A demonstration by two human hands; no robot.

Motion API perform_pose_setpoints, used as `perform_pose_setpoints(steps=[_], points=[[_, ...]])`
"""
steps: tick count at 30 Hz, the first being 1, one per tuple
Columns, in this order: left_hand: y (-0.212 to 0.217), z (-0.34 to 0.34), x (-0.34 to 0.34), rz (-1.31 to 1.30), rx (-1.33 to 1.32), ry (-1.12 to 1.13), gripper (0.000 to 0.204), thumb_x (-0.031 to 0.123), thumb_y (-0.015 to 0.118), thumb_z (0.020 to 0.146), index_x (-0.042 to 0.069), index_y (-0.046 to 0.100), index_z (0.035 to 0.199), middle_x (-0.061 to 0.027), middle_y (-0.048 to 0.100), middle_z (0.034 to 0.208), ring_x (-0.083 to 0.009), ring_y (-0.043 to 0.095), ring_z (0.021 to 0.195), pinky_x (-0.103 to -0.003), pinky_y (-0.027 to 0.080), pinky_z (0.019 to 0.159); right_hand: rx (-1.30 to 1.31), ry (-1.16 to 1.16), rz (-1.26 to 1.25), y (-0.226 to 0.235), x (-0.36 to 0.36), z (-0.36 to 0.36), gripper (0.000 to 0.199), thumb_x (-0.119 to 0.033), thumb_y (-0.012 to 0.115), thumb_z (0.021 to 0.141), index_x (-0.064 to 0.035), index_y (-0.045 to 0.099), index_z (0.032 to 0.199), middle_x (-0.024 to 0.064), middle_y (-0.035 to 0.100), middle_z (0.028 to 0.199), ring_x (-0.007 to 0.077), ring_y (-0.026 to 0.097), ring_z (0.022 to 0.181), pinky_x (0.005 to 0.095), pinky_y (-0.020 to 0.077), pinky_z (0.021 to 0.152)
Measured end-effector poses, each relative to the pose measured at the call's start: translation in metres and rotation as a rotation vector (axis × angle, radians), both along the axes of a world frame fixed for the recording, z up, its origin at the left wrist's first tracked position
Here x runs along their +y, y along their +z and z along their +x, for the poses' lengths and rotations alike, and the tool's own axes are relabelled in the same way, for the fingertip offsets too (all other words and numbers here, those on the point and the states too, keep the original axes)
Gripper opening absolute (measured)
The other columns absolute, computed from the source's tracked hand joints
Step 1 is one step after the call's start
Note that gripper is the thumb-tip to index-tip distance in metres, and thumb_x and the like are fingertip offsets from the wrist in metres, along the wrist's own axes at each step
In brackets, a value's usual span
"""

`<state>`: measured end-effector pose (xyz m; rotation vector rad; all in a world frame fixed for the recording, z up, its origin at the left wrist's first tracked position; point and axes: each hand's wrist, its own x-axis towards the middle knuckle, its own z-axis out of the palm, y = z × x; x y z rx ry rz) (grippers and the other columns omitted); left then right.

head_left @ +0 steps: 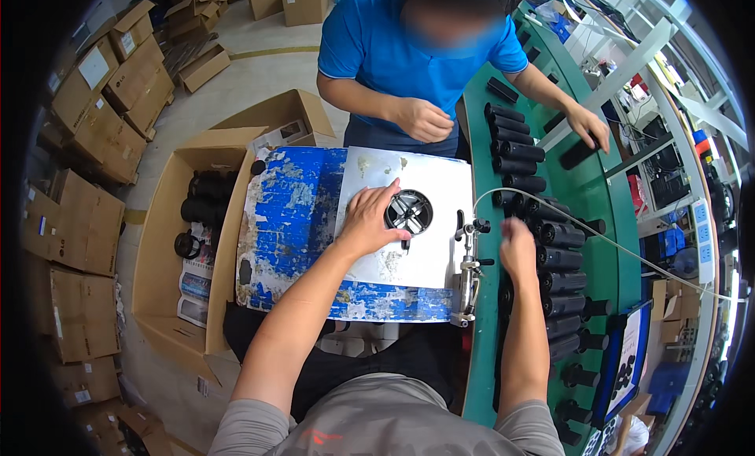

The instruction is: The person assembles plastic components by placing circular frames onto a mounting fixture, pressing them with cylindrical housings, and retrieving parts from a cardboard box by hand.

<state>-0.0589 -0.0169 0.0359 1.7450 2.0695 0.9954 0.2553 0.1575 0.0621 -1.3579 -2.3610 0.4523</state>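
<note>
On the white sheet (370, 169) over a worn blue board, my left hand (370, 221) is closed around the side of a round black plastic part (410, 212). The part's open face is up, with crossing ribs inside and a small tab at its near edge. My right hand (517, 247) is over the green bench, its fingers curled in; anything between them is hidden. Just left of it stands a metal clamp-like fixture (469, 271) with black knobs, fixed at the board's right edge. Black cylinders (561, 259) lie in a row beside my right hand.
Across the board, a co-worker in a blue shirt (370, 39) has one hand on a black cylinder (578, 155). An open carton (169, 291) with black round parts stands left. A thin pale hose (582, 224) crosses the green bench (562, 43). Stacked cartons (86, 212) line the far left.
</note>
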Motion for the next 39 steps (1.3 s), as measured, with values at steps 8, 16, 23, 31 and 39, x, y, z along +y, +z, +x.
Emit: perform_pose_setpoints(steps=[8, 16, 23, 31, 39], points=[[0.007, 0.003, -0.003, -0.014, -0.016, 0.005, 0.092, 0.04, 0.092, 0.067, 0.016, 0.053, 0.146, -0.0134, 0.052, 0.149, -0.032, 0.043, 0.143, -0.047, 0.027, 0.124, -0.301, 0.218, -0.134, -0.045, -0.041, 0.066, 0.044, 0.004, 0.058, 0.08, -0.0038, 0.065, 0.123, 0.0229, 0.068, 0.115, 0.0439, 0.067, 0.1, 0.0517, 0.0545, 0.088], [0.022, -0.004, -0.009, -0.114, 0.213, -0.241, 0.047, 0.039, 0.086, 0.075, 0.018, 0.074, 0.116, -0.0168, 0.045, 0.154, -0.0383, 0.036, 0.146, -0.056, 0.025, 0.123, -0.15, 0.258, -0.025, 0.064, -0.047, -0.153, 0.034, -0.019, 0.075, 0.085, 0.0005, 0.065, 0.112, 0.0229, 0.07, 0.109, 0.0411, 0.07, 0.102, 0.0448, 0.0584, 0.087], [-0.001, -0.005, 0.001, -0.005, 0.209, -0.227, 0.031, 0.041, 0.083, 0.079, 0.016, 0.078, 0.096, -0.0176, 0.043, 0.155, -0.0381, 0.035, 0.147, -0.066, 0.016, 0.122, -0.587, 0.311, 0.055, 0.011, -0.034, -0.198, 0.036, -0.016, 0.073, 0.086, -0.0005, 0.062, 0.116, 0.0191, 0.07, 0.116, 0.0366, 0.074, 0.101, 0.0406, 0.061, 0.085], [-0.004, -0.016, -0.017, -0.083, 0.236, -0.139, 0.037, 0.044, 0.08, 0.082, 0.019, 0.078, 0.11, -0.0169, 0.046, 0.154, -0.0361, 0.034, 0.148, -0.071, 0.013, 0.12, -0.536, 0.331, 0.135, -0.012, -0.041, -0.217, 0.032, -0.019, 0.072, 0.086, 0.0009, 0.064, 0.11, 0.0232, 0.071, 0.108, 0.0386, 0.074, 0.098, 0.0446, 0.0599, 0.084], [-0.007, -0.012, -0.245, 0.435, -0.601, 0.46, 0.027, 0.011, 0.071, 0.096, 0.008, 0.072, 0.123, -0.0089, 0.071, 0.111, -0.0173, 0.069, 0.091, -0.032, 0.055, 0.074, 0.116, 0.477, 0.102, 0.035, -0.187, -0.178, 0.019, -0.003, 0.066, 0.086, -0.0043, 0.066, 0.105, 0.0163, 0.071, 0.092, 0.0366, 0.07, 0.087, 0.0448, 0.0559, 0.077]])
